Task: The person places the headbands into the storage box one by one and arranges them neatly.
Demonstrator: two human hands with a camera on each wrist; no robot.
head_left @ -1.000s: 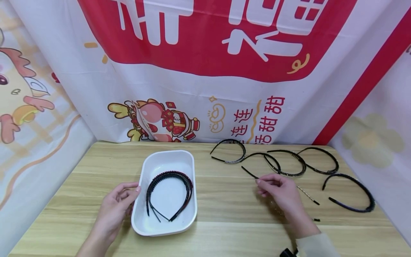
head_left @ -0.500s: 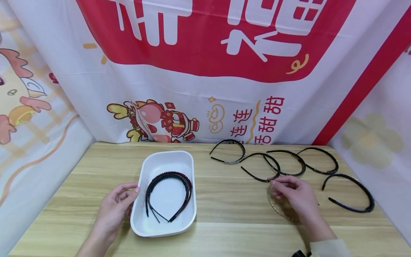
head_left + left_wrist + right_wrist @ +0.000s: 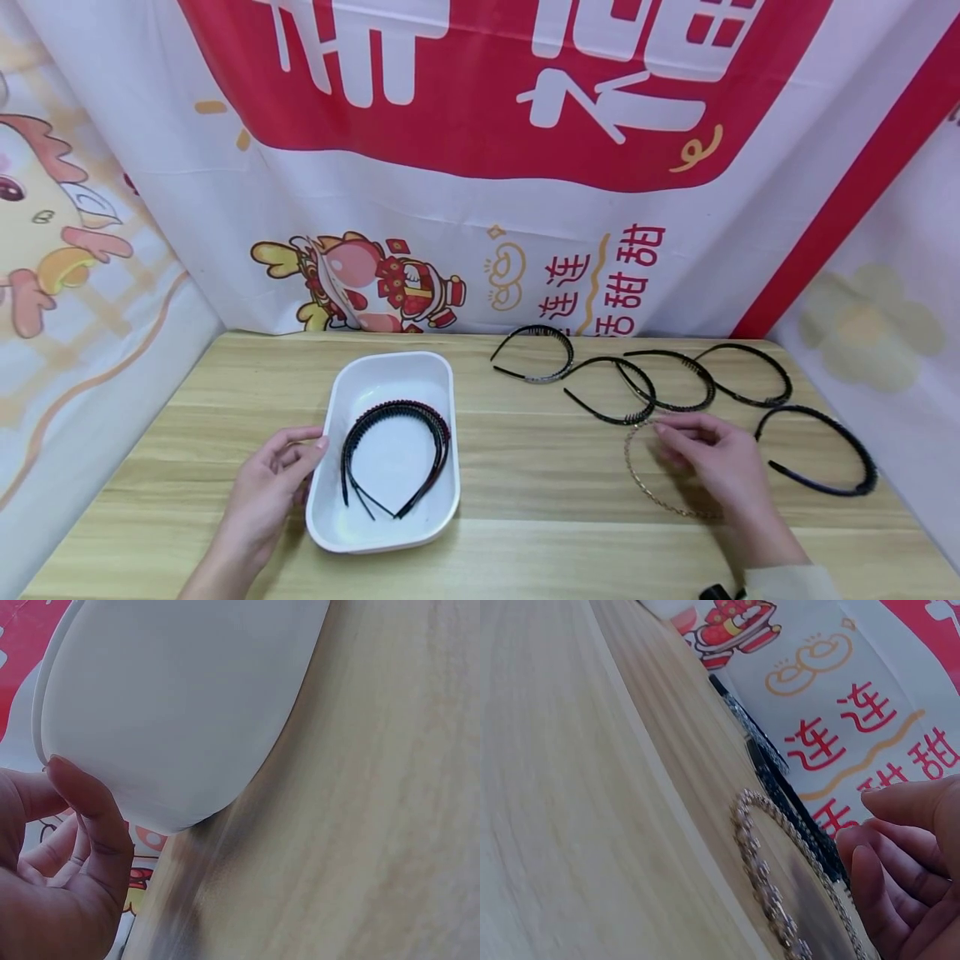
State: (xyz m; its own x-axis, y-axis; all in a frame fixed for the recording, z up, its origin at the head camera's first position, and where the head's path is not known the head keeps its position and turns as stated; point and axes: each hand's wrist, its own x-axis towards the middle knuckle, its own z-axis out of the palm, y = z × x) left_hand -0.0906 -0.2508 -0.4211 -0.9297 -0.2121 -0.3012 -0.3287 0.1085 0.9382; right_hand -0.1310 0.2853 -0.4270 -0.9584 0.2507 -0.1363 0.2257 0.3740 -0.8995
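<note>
My left hand (image 3: 264, 483) holds the near-left rim of a white plastic basin (image 3: 321, 512), thumb at the edge and the other fingers curled beside the wall. Black toothed headbands (image 3: 405, 407) lie nested inside it. In the left wrist view, a fingertip of the left hand (image 3: 75, 847) meets the rim. My right hand (image 3: 712, 462) hovers over a thin gold chain-like headband (image 3: 636, 477) on the table and hides part of it. From the right wrist view, the right hand's (image 3: 907, 877) thumb and loosely bent fingers stand apart, with nothing visible between them, beside the gold headband (image 3: 763, 885).
Along the back right of the wooden table (image 3: 525, 467) lie several black headbands, one with a silvery band (image 3: 543, 379), some overlapping. A separate black headband (image 3: 870, 475) rests at the far right. A printed cloth (image 3: 480, 250) hangs behind.
My right hand has moved right, from beside a black headband to over the gold one, uncovering more of both. My left hand and the basin have stayed in place.
</note>
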